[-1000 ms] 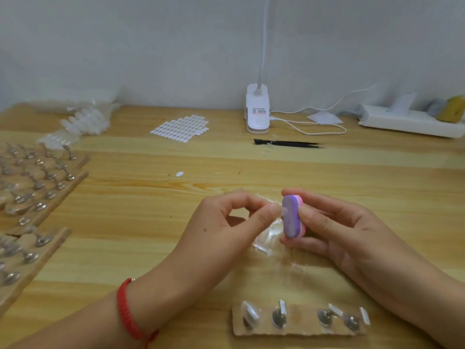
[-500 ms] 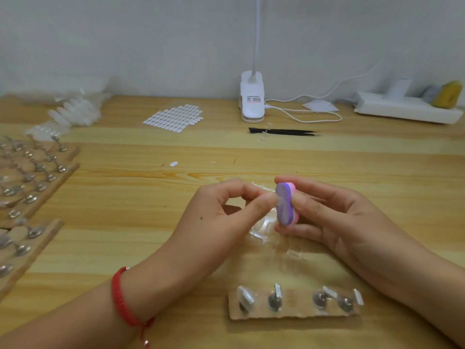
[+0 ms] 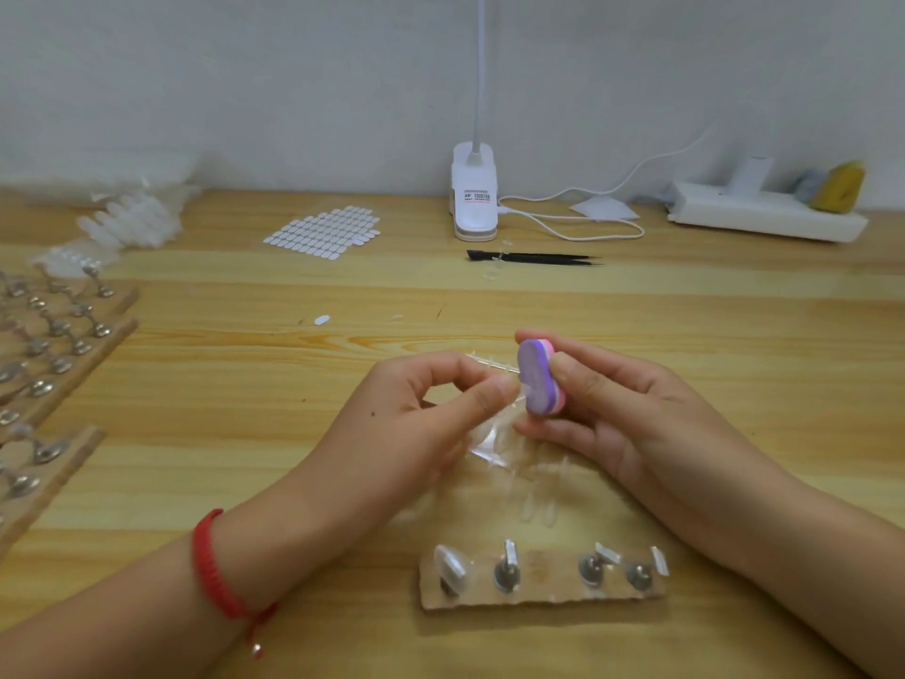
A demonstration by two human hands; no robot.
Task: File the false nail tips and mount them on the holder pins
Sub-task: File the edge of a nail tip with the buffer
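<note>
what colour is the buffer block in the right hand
The buffer block is purple with a pink layer behind; head view.

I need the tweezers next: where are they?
In the head view, the black tweezers lie far centre, just in front of the white lamp base.

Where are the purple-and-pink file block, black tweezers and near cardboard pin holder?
Purple-and-pink oval file block (image 3: 534, 375), head view: purple face.
Black slim tweezers (image 3: 538, 257), head view: mid-length.
Brown cardboard pin holder strip (image 3: 543, 596), head view: bare front edge.
</note>
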